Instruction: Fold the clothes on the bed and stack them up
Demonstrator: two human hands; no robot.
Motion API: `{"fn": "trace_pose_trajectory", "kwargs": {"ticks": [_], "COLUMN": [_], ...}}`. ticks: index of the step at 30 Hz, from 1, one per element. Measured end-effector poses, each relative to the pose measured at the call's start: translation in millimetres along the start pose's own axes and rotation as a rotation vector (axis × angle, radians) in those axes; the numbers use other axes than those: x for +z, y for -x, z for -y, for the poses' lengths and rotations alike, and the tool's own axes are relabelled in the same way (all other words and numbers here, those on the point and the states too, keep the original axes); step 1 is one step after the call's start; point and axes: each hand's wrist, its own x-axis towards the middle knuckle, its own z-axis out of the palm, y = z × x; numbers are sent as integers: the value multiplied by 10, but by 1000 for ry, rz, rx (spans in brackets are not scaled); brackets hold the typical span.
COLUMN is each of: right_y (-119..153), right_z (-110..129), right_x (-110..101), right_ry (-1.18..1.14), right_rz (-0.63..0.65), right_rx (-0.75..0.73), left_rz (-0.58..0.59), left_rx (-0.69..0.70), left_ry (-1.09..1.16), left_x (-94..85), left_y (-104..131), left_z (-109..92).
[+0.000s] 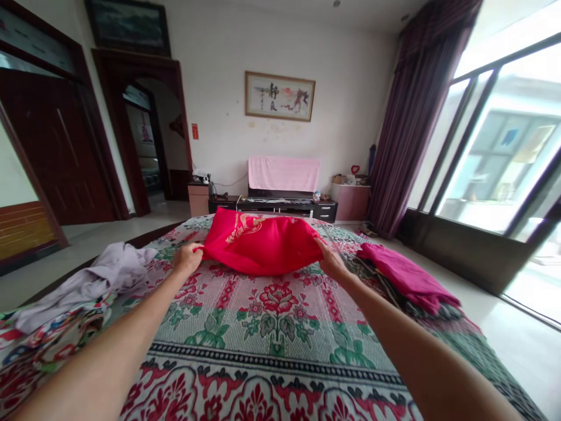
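A bright red cloth (280, 245) with a gold print on its upper left part is stretched between my two hands above the flowered bedspread (280, 327). My left hand (188, 257) pinches its near left corner. At the right edge, my right hand (329, 260) grips the cloth with closed fingers. The far edge bulges up and the near edge sags in the middle. Whether it is a shirt or a cover, I cannot tell.
Crumpled pale grey clothing (118, 266) and patterned cloth (65, 345) lie at left. A folded magenta cloth (407, 275) rests on darker fabric at right. Beyond the bed, a low black cabinet (324, 210) bears a screen partly draped with a pink towel (284, 173).
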Motion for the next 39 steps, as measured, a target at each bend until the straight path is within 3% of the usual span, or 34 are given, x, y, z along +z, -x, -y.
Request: {"fn": "trace_pose_trajectory", "kwargs": {"ticks": [2,5,11,15,20,23,31,39], "right_y": [272,505,575,660,825,922,996,978], "right_z": [-117,-259,-336,-278,-192,-149,-120,-97], "right_x": [202,317,126,-63,-273,-401,-630,-936], "right_ry": [95,89,-66,-100,-125,-152,-187,-352], "right_rz": [102,62,-277,-321,-200,-115,362,515], "right_rx": [20,64,-27,-113,-11,40,-6,161], "left_rz": [111,139,-49,-78,-86,-85,-12,-7], "left_rx": [-75,-90,-125,-160,-242,-243,-132,-118], "left_ry": [-72,-91,127,407,560,529,317,223], "left_x": [166,216,-124,-288,-395,-465,-627,-702], "left_y": [177,296,282,385,571,676,883,877], "left_z": [197,319,254,287,383,464,602,670]}}
